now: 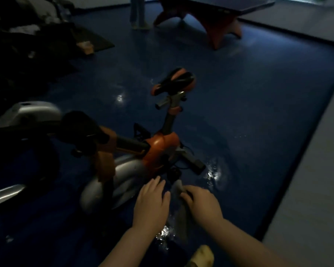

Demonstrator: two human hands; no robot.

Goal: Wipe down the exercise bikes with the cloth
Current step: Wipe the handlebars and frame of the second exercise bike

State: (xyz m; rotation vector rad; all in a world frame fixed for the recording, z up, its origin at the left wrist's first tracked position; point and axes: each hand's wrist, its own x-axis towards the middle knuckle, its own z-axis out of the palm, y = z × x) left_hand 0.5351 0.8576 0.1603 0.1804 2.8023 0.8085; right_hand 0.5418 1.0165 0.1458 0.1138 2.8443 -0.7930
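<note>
Right hand (201, 203) pinched a crumpled grey cloth (181, 207); left hand (151, 201) hovered beside it, fingers relaxed, near the orange-and-silver exercise bike (156, 151) on glossy blue floor (258, 112).

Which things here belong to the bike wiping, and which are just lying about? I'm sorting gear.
Job: grey cloth gripped by right hand; open left hand; orange-and-silver exercise bike.
Lying about: red-legged table; small wooden block; yellow rag.
</note>
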